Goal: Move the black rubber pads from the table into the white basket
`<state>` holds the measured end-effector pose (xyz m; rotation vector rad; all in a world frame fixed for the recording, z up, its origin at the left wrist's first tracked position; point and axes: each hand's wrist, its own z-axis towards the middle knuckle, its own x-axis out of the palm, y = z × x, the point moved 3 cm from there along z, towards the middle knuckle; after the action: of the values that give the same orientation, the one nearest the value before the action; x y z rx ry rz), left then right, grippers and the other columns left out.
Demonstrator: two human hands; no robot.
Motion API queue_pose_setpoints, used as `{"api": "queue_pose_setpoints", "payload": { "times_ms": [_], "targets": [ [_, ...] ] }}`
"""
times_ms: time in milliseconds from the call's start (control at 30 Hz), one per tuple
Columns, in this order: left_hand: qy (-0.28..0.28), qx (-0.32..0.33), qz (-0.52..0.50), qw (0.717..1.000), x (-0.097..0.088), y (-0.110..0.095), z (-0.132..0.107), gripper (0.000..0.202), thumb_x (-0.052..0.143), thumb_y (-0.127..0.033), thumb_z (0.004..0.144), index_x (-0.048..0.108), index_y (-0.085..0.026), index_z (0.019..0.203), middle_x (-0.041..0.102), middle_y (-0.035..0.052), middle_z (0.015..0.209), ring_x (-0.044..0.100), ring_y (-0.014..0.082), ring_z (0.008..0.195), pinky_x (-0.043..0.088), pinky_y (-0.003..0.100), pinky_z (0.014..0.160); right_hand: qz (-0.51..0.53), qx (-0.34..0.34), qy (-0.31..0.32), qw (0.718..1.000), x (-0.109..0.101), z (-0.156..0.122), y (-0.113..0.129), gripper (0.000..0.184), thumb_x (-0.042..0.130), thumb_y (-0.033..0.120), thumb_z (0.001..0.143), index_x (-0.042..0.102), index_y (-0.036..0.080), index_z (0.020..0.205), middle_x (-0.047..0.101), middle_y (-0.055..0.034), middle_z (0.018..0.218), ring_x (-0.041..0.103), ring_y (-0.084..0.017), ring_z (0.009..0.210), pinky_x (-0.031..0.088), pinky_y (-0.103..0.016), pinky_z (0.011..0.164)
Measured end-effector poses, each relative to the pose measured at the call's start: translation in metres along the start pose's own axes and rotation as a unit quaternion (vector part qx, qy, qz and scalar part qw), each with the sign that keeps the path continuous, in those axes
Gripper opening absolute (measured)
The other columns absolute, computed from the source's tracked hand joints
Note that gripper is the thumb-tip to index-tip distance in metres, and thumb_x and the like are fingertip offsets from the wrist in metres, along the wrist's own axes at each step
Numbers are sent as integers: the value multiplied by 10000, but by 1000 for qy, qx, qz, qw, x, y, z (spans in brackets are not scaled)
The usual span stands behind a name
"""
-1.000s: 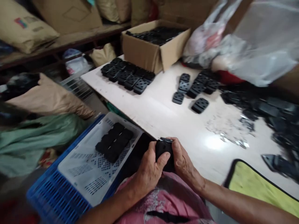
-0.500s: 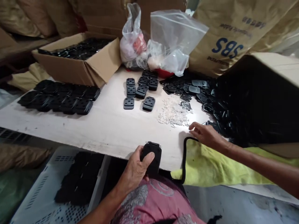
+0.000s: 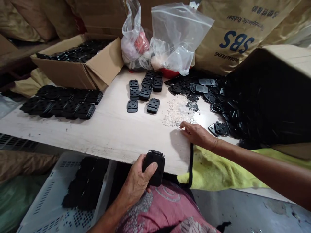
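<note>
My left hand [image 3: 139, 178] grips a small stack of black plastic plates [image 3: 157, 168] at the table's front edge, thumb across the top plate. Thin metal pins poke out from the hinge-like upper end of the stack. At the near edge of a scattered pile of tiny whitish, translucent pieces [image 3: 175, 111], my right hand [image 3: 196, 133] has its thumb and fingertips pinched together. What sits between those fingertips is too small to make out. Finished-looking black plates with round dots [image 3: 153, 105] stand in short stacks behind the pile, to its left.
Loose black parts [image 3: 218, 128] spill from a dark-insided carton [image 3: 286, 64] on the right. Rows of stacked plates [image 3: 60, 105] and a filled cardboard box [image 3: 65, 72] occupy the left. Plastic bags [image 3: 179, 35] stand at the back, a yellow cloth [image 3: 218, 166] lies at front right, and a white crate [image 3: 40, 197] sits below.
My right hand has moved left, from beside the yellow cloth to the near edge of the whitish pieces. The left hand keeps its hold on the black plates, almost in place.
</note>
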<state>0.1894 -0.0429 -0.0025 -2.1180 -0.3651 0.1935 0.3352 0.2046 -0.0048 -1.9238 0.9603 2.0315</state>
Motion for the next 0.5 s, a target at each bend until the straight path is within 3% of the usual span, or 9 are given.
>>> {"api": "queue_pose_setpoints", "payload": {
  "times_ms": [100,233,400,500],
  "targets": [
    [-1,1,3,1000,-3,5,-2,531,613,-627,773,546,-168,1030,530,-29,679,447,70,410,388,174,332,0,10,-5,1000,-3,0,-3,137,466,180,859,600,170,887,611,-36,669,527,-147,568,362,-240,574],
    [7,1,11,1000,-5,10,-2,518,588,-627,793,536,-171,1031,519,-32,687,443,68,419,398,176,343,4,42,-7,999,0,6,-7,151,471,187,842,608,175,904,553,2,585,501,-139,525,337,-233,552],
    [2,5,17,1000,-7,11,-5,517,570,-629,808,529,-171,1044,513,-32,689,445,71,432,399,173,346,-21,53,15,998,2,16,-7,148,467,176,846,602,171,905,584,-18,607,539,-155,567,343,-239,574],
    [-5,4,9,1000,-9,11,-6,513,593,-622,795,536,-172,1034,515,-31,693,453,71,440,400,168,346,-88,55,40,994,1,17,-3,169,433,176,886,594,168,937,628,-56,669,574,-175,608,332,-249,570]
  ]
}}
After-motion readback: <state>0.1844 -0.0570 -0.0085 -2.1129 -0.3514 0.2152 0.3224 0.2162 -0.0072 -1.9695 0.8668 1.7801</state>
